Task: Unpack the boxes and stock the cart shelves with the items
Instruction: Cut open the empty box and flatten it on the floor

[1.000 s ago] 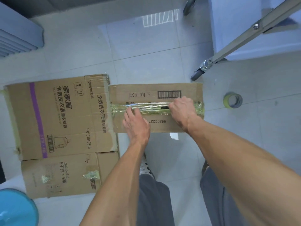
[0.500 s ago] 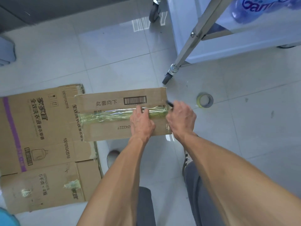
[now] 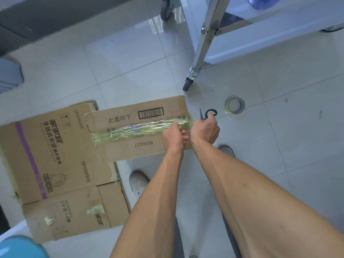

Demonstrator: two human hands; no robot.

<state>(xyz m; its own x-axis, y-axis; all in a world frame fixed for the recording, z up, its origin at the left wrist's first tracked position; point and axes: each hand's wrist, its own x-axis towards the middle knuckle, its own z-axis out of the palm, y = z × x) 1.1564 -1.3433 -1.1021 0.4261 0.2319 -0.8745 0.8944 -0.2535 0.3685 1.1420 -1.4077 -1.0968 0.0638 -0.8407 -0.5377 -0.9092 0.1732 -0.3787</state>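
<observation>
You are bending over a small cardboard box (image 3: 137, 130) that sits on the tiled floor (image 3: 121, 58), and its top seam is covered by a strip of shiny crinkled tape (image 3: 137, 129). Your left hand (image 3: 174, 136) rests on the right end of that tape, with its fingers curled down at the seam, but you cannot tell if they pinch the tape or only press on it. Your right hand (image 3: 205, 130) is just past the right edge of the box and grips a pair of black scissors (image 3: 207, 114), with the blades pointing up and away from you. A roll of tape (image 3: 235, 105) lies on the floor near the scissors. The cart (image 3: 208, 40) stands beyond the box, with one wheel (image 3: 188, 84) close to the box corner. A bigger flat box (image 3: 46, 155) lies to the left, and the small box sits partly on it
</observation>
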